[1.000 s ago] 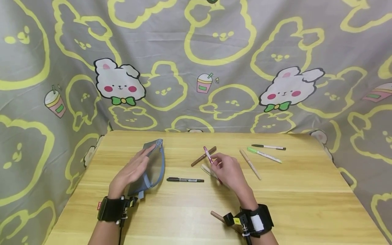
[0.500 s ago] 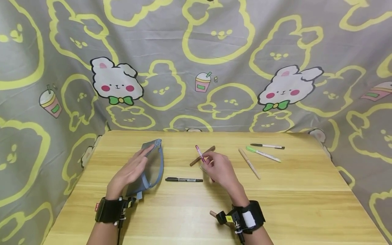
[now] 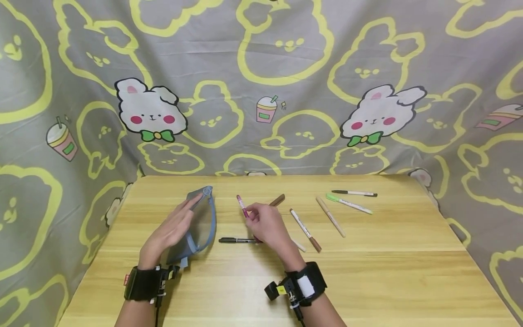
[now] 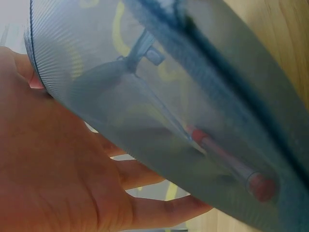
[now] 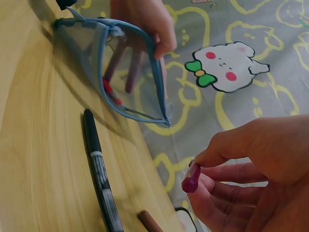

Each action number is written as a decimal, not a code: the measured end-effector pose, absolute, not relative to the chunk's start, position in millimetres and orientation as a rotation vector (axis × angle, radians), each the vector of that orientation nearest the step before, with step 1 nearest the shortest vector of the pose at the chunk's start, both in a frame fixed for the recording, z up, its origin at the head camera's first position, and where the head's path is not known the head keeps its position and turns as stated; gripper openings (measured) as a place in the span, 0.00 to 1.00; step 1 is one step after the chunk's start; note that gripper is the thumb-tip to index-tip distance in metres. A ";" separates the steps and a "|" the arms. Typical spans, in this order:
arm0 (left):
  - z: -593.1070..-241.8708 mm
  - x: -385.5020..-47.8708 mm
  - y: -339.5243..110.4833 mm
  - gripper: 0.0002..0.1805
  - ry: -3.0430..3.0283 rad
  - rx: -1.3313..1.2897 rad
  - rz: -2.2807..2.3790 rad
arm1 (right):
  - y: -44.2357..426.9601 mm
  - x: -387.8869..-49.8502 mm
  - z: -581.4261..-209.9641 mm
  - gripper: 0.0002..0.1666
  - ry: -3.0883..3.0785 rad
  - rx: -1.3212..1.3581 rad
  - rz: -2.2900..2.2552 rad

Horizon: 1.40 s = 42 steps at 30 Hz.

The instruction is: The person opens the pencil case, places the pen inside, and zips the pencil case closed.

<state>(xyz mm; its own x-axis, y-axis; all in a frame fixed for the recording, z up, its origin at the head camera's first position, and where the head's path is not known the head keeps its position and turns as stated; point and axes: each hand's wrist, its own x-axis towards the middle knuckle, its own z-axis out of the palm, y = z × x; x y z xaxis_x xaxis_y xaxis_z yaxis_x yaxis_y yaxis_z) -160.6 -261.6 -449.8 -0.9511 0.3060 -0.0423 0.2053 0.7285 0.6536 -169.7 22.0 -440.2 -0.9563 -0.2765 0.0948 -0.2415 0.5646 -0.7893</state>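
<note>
My left hand (image 3: 169, 229) holds a see-through blue zip pencil pouch (image 3: 213, 218), thumb at its rim and fingers along the outer wall. The pouch gapes toward the right. Through its wall, the left wrist view shows a red-ended marker (image 4: 227, 162) lying inside. My right hand (image 3: 267, 227) pinches a magenta marker (image 3: 242, 205) between thumb and fingertips, a short way right of the pouch mouth and apart from it. Beneath that hand lies a black marker (image 3: 234, 240), its right end hidden. In the right wrist view, the held marker's magenta end (image 5: 192, 181) points toward the camera.
Loose pens lie on the wooden table (image 3: 388, 272): a brown marker (image 3: 278, 200) partly behind my right hand, a white-and-brown marker (image 3: 304, 228), a beige one (image 3: 330, 216), a green-capped one (image 3: 349, 204) and a black-and-white pen (image 3: 354, 193). A patterned curtain (image 3: 229, 54) stands behind.
My right hand has moved left toward the pouch, carrying the magenta marker. The white-and-brown marker has come into view behind it. My left hand and the pouch keep nearly the same position.
</note>
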 end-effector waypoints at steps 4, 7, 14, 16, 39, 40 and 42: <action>-449.0 -159.8 -261.2 0.32 2.783 0.430 1.037 | 8.1 -168.5 -440.6 0.17 2.731 -0.476 -1.378; -449.3 -160.1 -260.7 0.32 2.792 0.454 1.031 | -2.5 -168.2 -439.8 0.17 2.715 -0.485 -1.372; -453.1 -161.5 -259.8 0.31 2.801 0.470 1.022 | -25.0 -170.1 -437.8 0.16 2.686 -0.449 -1.355; -454.3 -161.5 -259.5 0.31 2.811 0.482 1.018 | -31.3 -171.1 -438.0 0.14 2.695 -0.440 -1.330; -452.6 -162.9 -260.3 0.32 2.795 0.440 1.018 | -78.7 -176.6 -444.4 0.19 2.386 -0.256 -1.592; -452.6 -163.1 -260.3 0.32 2.793 0.443 1.019 | -77.4 -176.8 -444.9 0.18 2.372 -0.257 -1.611; -452.6 -163.4 -260.6 0.32 2.791 0.450 1.017 | -74.5 -177.1 -445.7 0.17 2.384 -0.271 -1.622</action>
<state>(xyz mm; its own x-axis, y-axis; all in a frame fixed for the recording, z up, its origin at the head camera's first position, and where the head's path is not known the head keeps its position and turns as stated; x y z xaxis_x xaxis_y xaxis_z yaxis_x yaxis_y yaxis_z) -163.4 -260.6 -452.6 -0.9460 0.3230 -0.0263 0.2303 0.7273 0.6465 -177.1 -74.5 -445.7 -0.9527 -0.2880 -0.0970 -0.0155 0.3648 -0.9309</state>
